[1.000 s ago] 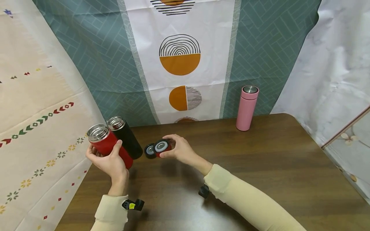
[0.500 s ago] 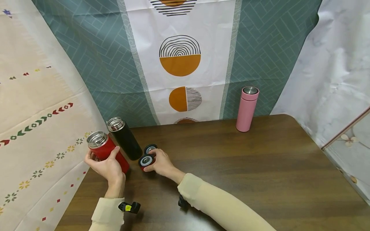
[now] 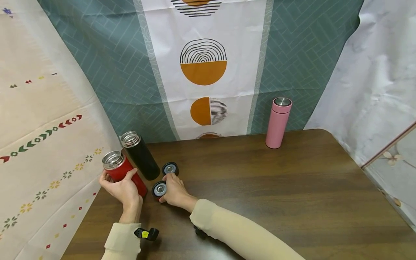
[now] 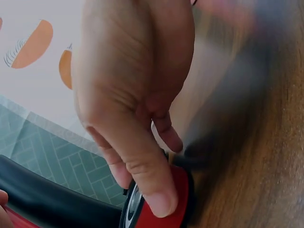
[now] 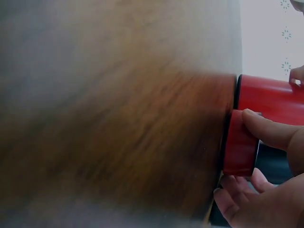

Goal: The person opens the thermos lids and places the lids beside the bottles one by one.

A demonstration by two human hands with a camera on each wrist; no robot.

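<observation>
My left hand (image 3: 123, 189) grips a red thermos bottle (image 3: 136, 181) by its side. Its steel mouth is uncovered, and its base is down at the table. Just behind it stands a black thermos bottle (image 3: 142, 159), also without a lid. With thumb and fingers, my right hand (image 3: 176, 193) pinches a red lid (image 5: 240, 142) that sits on the wood, its pale inner side up. In the right wrist view the lid is close beside the red bottle's foot. A black lid (image 3: 170, 168) lies inner side up behind my right hand.
A pink thermos bottle (image 3: 278, 124) with its lid on stands at the back right of the wooden table (image 3: 260, 180). Patterned cloths hang behind the table and at both sides. Each wrist carries a small black camera (image 3: 152, 234).
My right hand has moved left and toward me, setting the red lid down in front of the black one. My left hand has lowered the red bottle to the table.
</observation>
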